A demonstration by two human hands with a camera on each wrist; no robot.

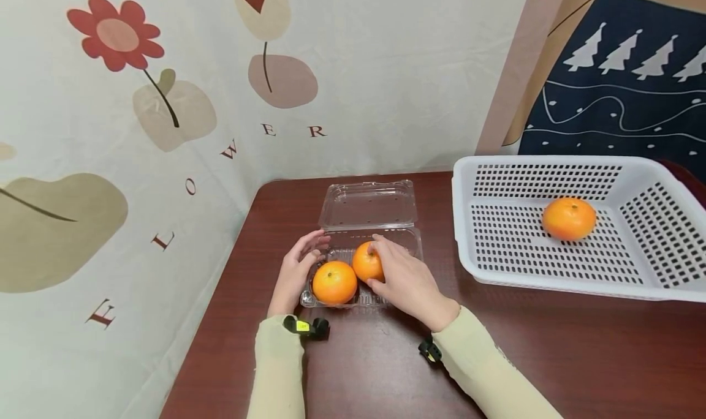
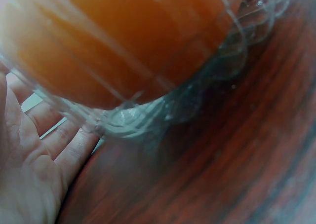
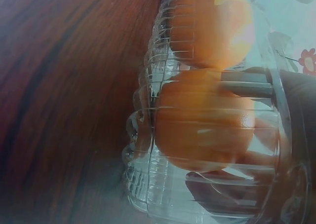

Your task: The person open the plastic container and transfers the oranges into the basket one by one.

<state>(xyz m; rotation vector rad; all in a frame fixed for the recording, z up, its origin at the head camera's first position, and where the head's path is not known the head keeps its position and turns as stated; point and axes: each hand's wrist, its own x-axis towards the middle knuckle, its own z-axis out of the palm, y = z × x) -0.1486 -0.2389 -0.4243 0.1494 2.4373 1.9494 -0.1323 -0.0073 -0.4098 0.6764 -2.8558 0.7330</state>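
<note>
A clear plastic clamshell box [image 1: 409, 242] sits on the table with its lid folded back. Two oranges lie in it, side by side. My right hand [image 1: 410, 281] reaches in from the right and grips the right orange [image 1: 364, 263] between thumb and fingers; the right wrist view shows this orange [image 3: 202, 120] through the ribbed wall. Close to the left orange [image 1: 334, 282], my left hand [image 1: 292, 278] is at the box's left side. In the left wrist view its fingers [image 2: 74, 145] lie extended against the plastic wall, outside the orange [image 2: 123, 41].
A white perforated basket [image 1: 466, 235] stands to the right, holding one more orange [image 1: 569, 219]. The open lid [image 1: 366, 204] extends toward the back edge of the dark red table [image 1: 375, 370]. A printed cloth [image 1: 386, 70] hangs behind and along the left.
</note>
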